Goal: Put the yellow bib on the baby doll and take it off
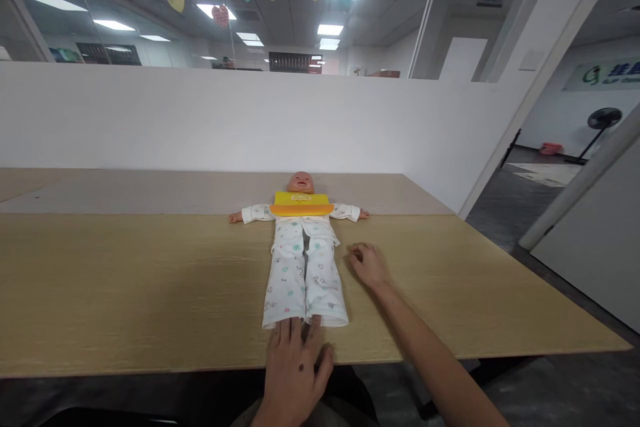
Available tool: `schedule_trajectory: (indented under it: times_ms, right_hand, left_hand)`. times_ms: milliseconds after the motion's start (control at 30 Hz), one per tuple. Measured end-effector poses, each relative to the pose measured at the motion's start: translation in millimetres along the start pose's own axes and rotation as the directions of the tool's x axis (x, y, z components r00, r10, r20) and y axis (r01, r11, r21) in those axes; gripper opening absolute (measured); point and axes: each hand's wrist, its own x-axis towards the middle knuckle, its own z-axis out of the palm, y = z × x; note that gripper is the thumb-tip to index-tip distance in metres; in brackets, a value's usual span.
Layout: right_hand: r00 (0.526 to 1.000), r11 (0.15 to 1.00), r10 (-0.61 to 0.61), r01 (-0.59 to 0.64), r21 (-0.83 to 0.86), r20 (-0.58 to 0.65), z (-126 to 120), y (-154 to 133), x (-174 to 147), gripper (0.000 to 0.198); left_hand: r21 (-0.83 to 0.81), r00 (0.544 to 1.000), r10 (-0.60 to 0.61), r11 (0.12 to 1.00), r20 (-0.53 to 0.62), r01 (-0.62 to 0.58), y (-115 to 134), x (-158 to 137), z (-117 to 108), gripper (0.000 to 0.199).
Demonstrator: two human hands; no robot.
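Observation:
A baby doll (301,182) lies on its back on the table with its arms spread sideways. It wears a white printed long-sleeved top, a yellow bib (300,199) with an orange lower edge, and white printed trousers (285,273). My left hand (295,363) is at the near end of the trousers, fingers stretched out over the leg hems; the fingertips touch the cloth or lie just under it, I cannot tell which. To the right of the trousers, my right hand (369,265) rests on the tabletop, apart from the doll. Its fingers are loosely bent and hold nothing.
The wooden table (150,293) has its front edge close to my body. A grey board (150,190) runs along the back, against a white partition (200,120) with glass above. At right are a door (595,233), a fan (604,119) and a red basin (551,148).

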Motion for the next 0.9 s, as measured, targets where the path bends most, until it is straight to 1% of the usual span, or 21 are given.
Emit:
schedule_trajectory:
  times_ms: [200,367,433,667,800,900]
  right_hand:
    - [1.000,1.000,0.003,-0.003,0.028,-0.005,0.8,1.6,0.5,0.023]
    - [1.000,0.999,0.011,-0.011,0.044,0.003,0.4,2.6,-0.3,0.023]
    - [1.000,0.999,0.016,-0.016,0.049,0.001,1.2,3.7,-0.1,0.022]
    - [1.000,0.998,0.005,-0.006,0.061,0.017,1.5,5.8,1.9,0.021]
    - [1.000,0.998,0.007,-0.007,0.066,0.008,0.7,4.8,0.9,0.020]
    - [1.000,0.997,0.017,-0.017,0.081,0.002,1.7,5.3,0.6,0.021]
  left_hand:
    - [0.009,1.000,0.019,1.000,-0.015,-0.019,1.1,-0.1,0.7,0.038]
    - [0.022,0.998,-0.005,1.000,0.069,0.003,5.3,5.2,3.1,0.036]
    - [0.023,0.996,-0.012,1.000,0.085,0.010,6.0,6.7,3.9,0.035]
    - [0.000,0.996,-0.025,1.000,0.082,0.025,4.5,5.2,3.9,0.035]
    - [-0.010,0.998,-0.007,1.000,0.060,0.008,4.0,5.5,3.1,0.035]
    - [-0.019,0.998,-0.011,1.000,0.069,0.013,4.7,7.0,2.3,0.035]
